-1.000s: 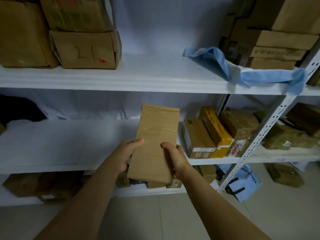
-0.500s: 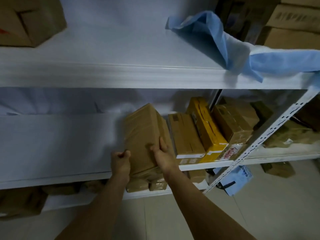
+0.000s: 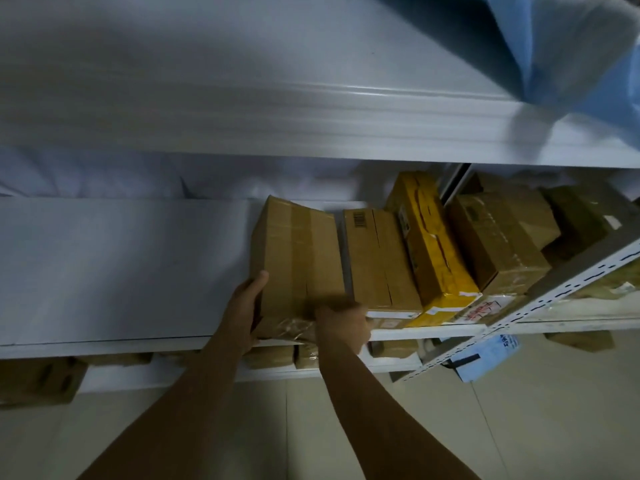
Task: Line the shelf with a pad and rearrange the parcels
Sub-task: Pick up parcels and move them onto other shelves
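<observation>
Centre of the frame: the box [image 3: 298, 258] sits on the middle shelf [image 3: 121, 271], just beside the next box [image 3: 377, 261] in the row at right. The left hand [image 3: 247, 306] clasps its left side, thumb on top; the right hand [image 3: 343, 323] (blurred) grips its near end. This looks like the placing step. The next move calls for pushing it in square, then letting go.

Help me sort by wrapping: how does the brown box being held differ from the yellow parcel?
The brown box is plain cardboard; the yellow parcel is wrapped in yellow. The left hand and right hand hold the brown box's near end; nothing holds the yellow parcel. The brown box ends the row; the yellow parcel has boxes on both sides. Both lie lengthwise on one shelf.
</observation>
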{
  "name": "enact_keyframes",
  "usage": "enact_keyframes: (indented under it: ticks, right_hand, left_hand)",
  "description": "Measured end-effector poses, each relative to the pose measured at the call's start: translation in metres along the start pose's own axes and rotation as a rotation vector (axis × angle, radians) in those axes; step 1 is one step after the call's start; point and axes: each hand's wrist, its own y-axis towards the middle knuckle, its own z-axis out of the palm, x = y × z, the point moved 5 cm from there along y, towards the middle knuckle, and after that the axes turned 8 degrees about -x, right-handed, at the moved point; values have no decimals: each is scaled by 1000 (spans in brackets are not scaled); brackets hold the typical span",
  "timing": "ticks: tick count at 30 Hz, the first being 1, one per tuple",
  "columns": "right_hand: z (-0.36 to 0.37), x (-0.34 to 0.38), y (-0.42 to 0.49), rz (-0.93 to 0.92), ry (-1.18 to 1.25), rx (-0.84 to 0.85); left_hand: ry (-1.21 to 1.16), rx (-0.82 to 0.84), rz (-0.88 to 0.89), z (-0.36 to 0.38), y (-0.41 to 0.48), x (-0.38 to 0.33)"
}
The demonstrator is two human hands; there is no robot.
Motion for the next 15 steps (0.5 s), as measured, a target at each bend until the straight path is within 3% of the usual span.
enact_keyframes:
  ticks: [3,6,15]
  right_hand:
    - [0,-22,16,251,219,29]
    - [24,-33,24,367,414,200]
    - [24,-38,50,385,490,133]
  left_hand:
    - [-75,-117,35,0,7,-1]
    - [-31,-235,27,-3,14,5]
    - [-45,-257,6,12,18,20]
